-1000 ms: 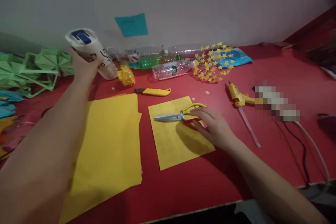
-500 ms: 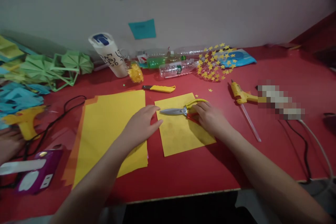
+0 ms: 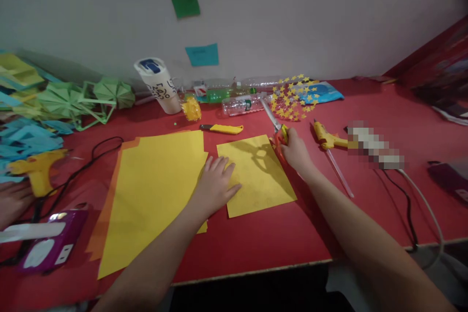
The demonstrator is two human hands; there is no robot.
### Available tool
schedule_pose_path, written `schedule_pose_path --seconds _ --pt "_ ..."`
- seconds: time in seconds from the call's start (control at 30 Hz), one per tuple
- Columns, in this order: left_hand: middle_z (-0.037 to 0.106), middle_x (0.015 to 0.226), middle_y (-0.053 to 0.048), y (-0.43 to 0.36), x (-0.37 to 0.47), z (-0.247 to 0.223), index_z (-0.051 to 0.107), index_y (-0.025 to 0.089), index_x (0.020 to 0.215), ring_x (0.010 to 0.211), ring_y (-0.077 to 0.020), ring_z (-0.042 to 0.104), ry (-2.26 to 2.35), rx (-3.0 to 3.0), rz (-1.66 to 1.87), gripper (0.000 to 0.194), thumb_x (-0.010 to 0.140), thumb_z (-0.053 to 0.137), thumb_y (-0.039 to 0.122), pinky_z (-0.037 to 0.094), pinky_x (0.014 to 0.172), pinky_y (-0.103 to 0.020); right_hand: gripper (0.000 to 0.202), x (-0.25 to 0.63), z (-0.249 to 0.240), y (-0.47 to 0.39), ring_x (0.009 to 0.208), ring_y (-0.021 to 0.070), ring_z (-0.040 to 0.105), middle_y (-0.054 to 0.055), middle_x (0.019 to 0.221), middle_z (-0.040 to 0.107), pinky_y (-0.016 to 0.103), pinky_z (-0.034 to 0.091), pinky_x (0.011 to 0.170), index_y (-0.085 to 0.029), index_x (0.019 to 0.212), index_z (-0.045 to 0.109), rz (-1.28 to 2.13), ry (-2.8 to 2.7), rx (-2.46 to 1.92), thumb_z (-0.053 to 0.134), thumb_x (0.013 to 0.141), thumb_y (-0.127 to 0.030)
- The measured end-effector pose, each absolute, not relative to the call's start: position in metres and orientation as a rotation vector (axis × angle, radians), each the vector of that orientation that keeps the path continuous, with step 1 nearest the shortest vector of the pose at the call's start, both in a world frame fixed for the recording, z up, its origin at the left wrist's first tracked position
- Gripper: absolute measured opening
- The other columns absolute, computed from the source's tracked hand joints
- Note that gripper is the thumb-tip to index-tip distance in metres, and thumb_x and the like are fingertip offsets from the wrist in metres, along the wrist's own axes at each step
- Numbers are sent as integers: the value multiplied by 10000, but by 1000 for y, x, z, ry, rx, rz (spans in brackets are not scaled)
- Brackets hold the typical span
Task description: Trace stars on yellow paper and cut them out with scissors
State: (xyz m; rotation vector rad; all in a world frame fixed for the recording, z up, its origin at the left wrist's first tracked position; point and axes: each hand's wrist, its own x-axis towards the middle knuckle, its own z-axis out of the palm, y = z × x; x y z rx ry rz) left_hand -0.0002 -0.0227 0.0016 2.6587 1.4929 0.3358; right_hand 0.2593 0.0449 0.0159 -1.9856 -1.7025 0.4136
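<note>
My left hand [image 3: 216,186] lies with its fingers spread over the left edge of a small yellow sheet [image 3: 256,190]. Scissors [image 3: 272,119] with yellow and red handles are in my right hand [image 3: 294,148], raised above the sheet's upper right corner, blades pointing up and away. To the left lies a stack of larger yellow paper [image 3: 157,180], with orange sheets [image 3: 109,204] showing beneath. A yellow box cutter [image 3: 223,129] rests behind the papers.
Plastic bottles [image 3: 237,106], a tumbler [image 3: 161,87] and yellow stars [image 3: 292,100] stand along the wall. A glue gun [image 3: 325,137] lies right. At far left are another person's hand [image 3: 14,202], a yellow glue gun [image 3: 38,168] and a purple device [image 3: 54,243].
My right hand has lifted the scissors off the small sheet and turned their blades away. My left hand has moved right and down onto the sheet's edge. The view has shifted slightly.
</note>
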Motion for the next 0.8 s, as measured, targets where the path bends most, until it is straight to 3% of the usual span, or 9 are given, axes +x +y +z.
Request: schedule_pose_path --seconds 0.17,0.4,0.57,0.8 --pt "623 1275 -179 -21 -3 -3 568 152 1245 1212 -337 554 1432 2653 420 462 876 580 430 352 1095 -586 163 255 -1 35 655 282 582 88 745 633 298 325 516 -232 914 467 417 -1838 -1874 546 784 -290" --pt "660 1138 -151 -15 -8 -6 625 152 1077 1083 -298 610 1373 2669 552 222 925 491 242 507 914 -491 164 262 -10 41 733 300 608 119 816 668 309 334 514 -216 942 517 236 -1860 -1803 537 783 -248" --pt "662 1088 -140 -13 -8 -4 650 160 998 1049 -285 622 1339 2632 590 218 932 446 194 530 887 -476 153 258 -4 41 707 295 617 109 799 676 298 311 498 -218 945 537 353 -1892 -1875 570 804 -267" --pt "647 1086 -123 -12 -9 -5 649 201 983 1056 -283 615 1327 2555 630 197 898 471 186 524 899 -491 161 251 -2 42 843 287 631 124 958 677 323 418 615 -202 959 546 416 -1828 -1785 544 799 -218"
